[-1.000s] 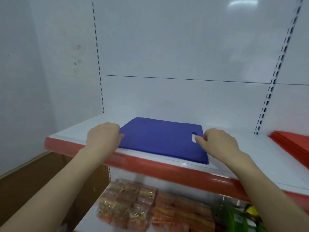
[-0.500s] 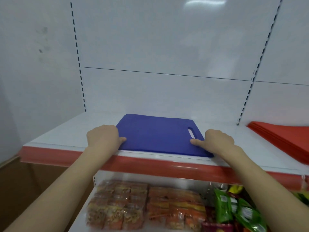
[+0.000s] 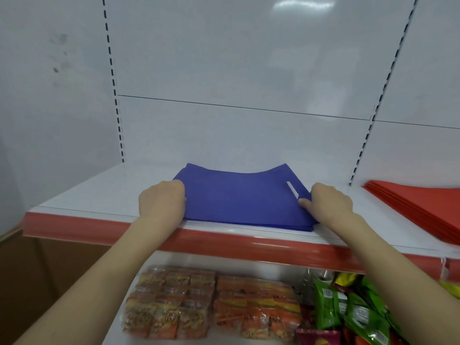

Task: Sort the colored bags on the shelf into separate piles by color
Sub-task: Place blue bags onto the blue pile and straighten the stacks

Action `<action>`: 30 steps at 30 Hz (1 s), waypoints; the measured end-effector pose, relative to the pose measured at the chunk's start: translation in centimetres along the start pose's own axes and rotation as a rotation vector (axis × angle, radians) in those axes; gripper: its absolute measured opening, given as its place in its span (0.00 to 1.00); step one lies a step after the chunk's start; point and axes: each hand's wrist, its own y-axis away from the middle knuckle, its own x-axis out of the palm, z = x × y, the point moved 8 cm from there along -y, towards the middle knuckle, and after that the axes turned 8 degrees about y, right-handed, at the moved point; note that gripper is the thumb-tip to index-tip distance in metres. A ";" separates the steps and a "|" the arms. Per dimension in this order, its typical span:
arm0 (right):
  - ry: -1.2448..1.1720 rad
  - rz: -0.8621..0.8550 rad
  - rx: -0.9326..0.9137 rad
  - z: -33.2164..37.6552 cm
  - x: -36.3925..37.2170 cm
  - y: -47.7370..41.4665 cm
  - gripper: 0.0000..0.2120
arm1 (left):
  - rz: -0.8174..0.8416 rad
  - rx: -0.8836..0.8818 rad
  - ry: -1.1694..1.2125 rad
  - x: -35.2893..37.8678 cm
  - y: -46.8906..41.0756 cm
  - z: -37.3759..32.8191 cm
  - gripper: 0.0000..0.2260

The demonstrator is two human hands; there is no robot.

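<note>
Back panel (image 3: 249,70): white, with slotted uprights either side; it fills most of what I see.
Shelf (image 3: 104,195): white deck with a red front strip; it carries both piles of bags.
Lower shelf: orange snack packs (image 3: 211,302) in rows beneath the blue pile; green packets (image 3: 348,312) to their right.
Blue bags (image 3: 239,197): a flat stack near the shelf's front edge, between my two hands; its far corners lift and the middle sags; a cut-out handle slot (image 3: 291,189) shows near the right side.
Red bags (image 3: 423,207): a separate stack at the right end of the shelf, well apart from the blue one; partly out of view.
Left hand (image 3: 161,202): fingers curled over the stack's left edge, gripping it.
Right hand (image 3: 331,205): thumb on top beside the slot; fingers wrapped round the right edge, gripping it.
</note>
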 end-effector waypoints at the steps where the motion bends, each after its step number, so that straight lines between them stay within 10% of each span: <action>1: -0.015 -0.031 0.002 -0.1 -0.3 0.0 0.12 | -0.010 0.006 0.016 -0.1 0.1 -0.2 0.06; 16: -0.075 -0.346 0.132 -10.3 -3.8 2.0 0.15 | -0.121 0.132 0.250 -0.7 3.1 -7.4 0.09; 30: 0.086 -0.422 0.478 -46.5 -6.5 11.7 0.15 | -0.086 0.522 0.459 0.6 13.3 -42.2 0.08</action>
